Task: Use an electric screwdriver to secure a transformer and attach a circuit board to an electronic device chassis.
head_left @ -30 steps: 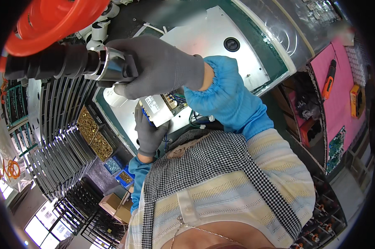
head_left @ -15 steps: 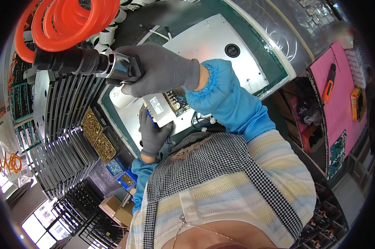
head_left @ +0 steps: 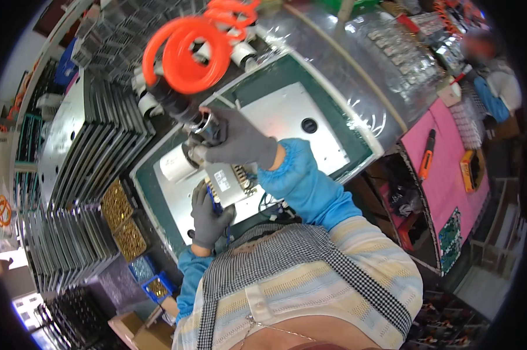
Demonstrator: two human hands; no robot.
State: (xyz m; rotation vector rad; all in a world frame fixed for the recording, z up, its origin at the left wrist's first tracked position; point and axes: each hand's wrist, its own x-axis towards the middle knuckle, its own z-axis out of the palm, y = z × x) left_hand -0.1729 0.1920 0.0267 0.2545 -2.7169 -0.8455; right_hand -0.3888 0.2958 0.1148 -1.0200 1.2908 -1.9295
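Observation:
My right hand (head_left: 240, 139), in a grey glove, is closed around a black and silver air screwdriver (head_left: 173, 104) with an orange coiled hose (head_left: 196, 55). Below it, a silver box with a white label and a row of terminals, apparently a power supply (head_left: 228, 185), lies on a flat metal panel (head_left: 275, 114). My gloved left hand (head_left: 209, 219) grips the box's near left side, fingers along the edge beside blue wires and thumb at the corner. Beside the tool's lower end lies a white cylindrical piece (head_left: 177, 163). The tool's tip is hidden.
The panel rests on a green mat with a pale rim (head_left: 362, 140). At left are stacked metal panels (head_left: 79, 154) and bins of brass-coloured screws (head_left: 117, 204). An orange-handled screwdriver (head_left: 428, 154) lies on a pink surface (head_left: 444, 169) at right. White cylindrical parts (head_left: 243, 55) stand behind.
My view has shifted, so the bench sits lower in the picture. The air screwdriver is more upright and reaches further down beside the power supply. My left hand stays on the box.

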